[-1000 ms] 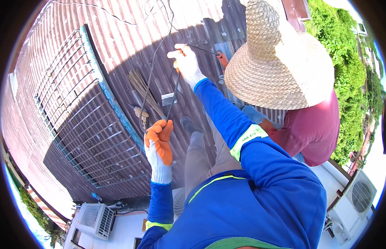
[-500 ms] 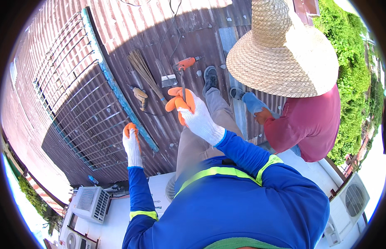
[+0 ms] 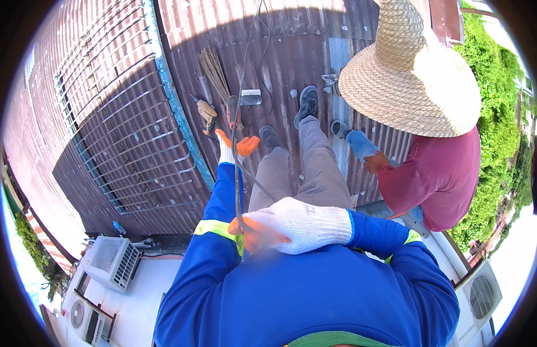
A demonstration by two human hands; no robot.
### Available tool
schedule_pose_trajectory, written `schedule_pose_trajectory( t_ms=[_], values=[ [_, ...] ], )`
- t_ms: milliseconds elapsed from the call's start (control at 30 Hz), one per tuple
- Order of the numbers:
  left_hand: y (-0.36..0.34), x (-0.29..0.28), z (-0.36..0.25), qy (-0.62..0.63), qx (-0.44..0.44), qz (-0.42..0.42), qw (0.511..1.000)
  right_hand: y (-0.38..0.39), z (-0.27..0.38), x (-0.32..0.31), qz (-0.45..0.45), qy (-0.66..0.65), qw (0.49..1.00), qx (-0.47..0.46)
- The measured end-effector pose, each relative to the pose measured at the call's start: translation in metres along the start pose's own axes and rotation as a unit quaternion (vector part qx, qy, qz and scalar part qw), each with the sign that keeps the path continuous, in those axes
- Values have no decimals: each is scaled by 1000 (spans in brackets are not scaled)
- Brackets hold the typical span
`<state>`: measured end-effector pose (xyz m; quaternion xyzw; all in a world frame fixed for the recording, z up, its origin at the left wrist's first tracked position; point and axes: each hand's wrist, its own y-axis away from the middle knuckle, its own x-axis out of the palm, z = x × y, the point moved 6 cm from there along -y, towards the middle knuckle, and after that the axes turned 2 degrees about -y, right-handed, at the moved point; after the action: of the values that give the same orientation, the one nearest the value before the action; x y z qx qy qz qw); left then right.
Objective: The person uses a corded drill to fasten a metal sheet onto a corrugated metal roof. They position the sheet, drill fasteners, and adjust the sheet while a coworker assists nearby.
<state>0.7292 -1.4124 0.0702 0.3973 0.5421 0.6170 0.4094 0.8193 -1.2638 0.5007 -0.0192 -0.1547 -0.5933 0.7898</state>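
Observation:
My right hand (image 3: 300, 225), in a white knit glove with orange coating, is held close in front of my chest. Its fingers are closed around a dark power cord (image 3: 238, 179). The cord runs up past my left hand toward an orange power drill (image 3: 236, 120), seen partly end-on, apparently off the roof. My left hand (image 3: 236, 146), gloved alike, is just below the drill with fingers spread; whether it touches the cord or drill is unclear. A tan drill (image 3: 206, 115) lies on the roof to the left of the orange one.
A stick broom (image 3: 215, 72) and a flat metal blade (image 3: 250, 97) lie on the corrugated roof (image 3: 182, 37). A blue-edged metal grille (image 3: 175, 104) lies at left. At right, a person in a straw hat (image 3: 410, 87) bends close. Air-conditioner units (image 3: 112, 262) stand behind.
My right hand has drawn back to my chest with the cord. My left hand has reached forward and opened. The orange drill has come nearer and turned, left of where it lay.

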Motion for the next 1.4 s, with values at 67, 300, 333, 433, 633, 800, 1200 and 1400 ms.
schedule_pose_trajectory(
  t_ms=[67, 300, 333, 433, 633, 800, 1200, 1400],
  values=[
    [-16, -10, 10, 132, -54, 114, 983, 2, 9, 15, 30, -53, 998, -15],
    [-35, -37, -1, 107, -329, 306, 887, 16, 19, 24, 38, 57, 997, -45],
    [-43, -52, 0, 85, -263, 282, 919, 21, 18, 25, 47, 56, 997, -16],
    [-46, -81, 5, 50, -103, 306, 945, 32, 5, 21, 61, -14, 995, 81],
    [-6, -103, -26, 51, 129, 223, 965, 82, -70, -30, -185, -168, 945, 210],
    [72, -91, -47, -170, 248, 112, 947, 118, -150, -61, -205, 549, 748, 312],
    [265, -58, 23, -538, 195, 163, 804, -26, -303, 20, -286, -686, 645, 175],
    [246, -67, 88, -631, 74, 164, 755, 30, -309, 34, -382, -747, 540, 62]
  ],
)
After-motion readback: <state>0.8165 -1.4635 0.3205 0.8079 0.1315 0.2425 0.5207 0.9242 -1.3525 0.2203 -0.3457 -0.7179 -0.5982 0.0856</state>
